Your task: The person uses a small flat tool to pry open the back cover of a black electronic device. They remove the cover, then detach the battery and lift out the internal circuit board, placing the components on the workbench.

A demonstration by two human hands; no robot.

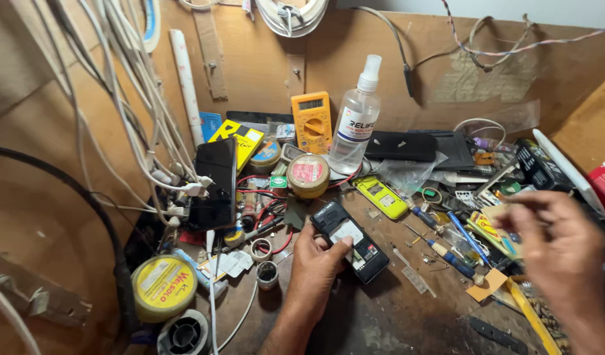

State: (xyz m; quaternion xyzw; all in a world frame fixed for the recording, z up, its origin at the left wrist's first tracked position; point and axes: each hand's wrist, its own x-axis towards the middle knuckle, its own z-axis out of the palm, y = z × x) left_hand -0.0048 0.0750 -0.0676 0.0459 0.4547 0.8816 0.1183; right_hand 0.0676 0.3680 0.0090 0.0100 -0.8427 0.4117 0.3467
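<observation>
Resting on: the workbench point(407, 315), an opened black phone point(350, 241), near centre.
Left hand point(317, 260): fingers closed around the phone's near edge, thumb on its exposed inside.
Right hand point(557, 244): raised at right, blurred, fingers curled; grip cannot be told.
Far: yellow multimeter point(312, 121), clear spray bottle point(356, 123).

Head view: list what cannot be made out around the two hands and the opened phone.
- Right hand: blurred; whether its fingertips pinch anything cannot be told.
- Opened phone: the left hand covers its near edge, and its inner parts are too small to identify.
- Tools beside the phone: tips too small, partly hidden behind the right hand.
- Yellow tape roll: part lies behind a black cable.
- White coil: cut off by the top edge.
</observation>
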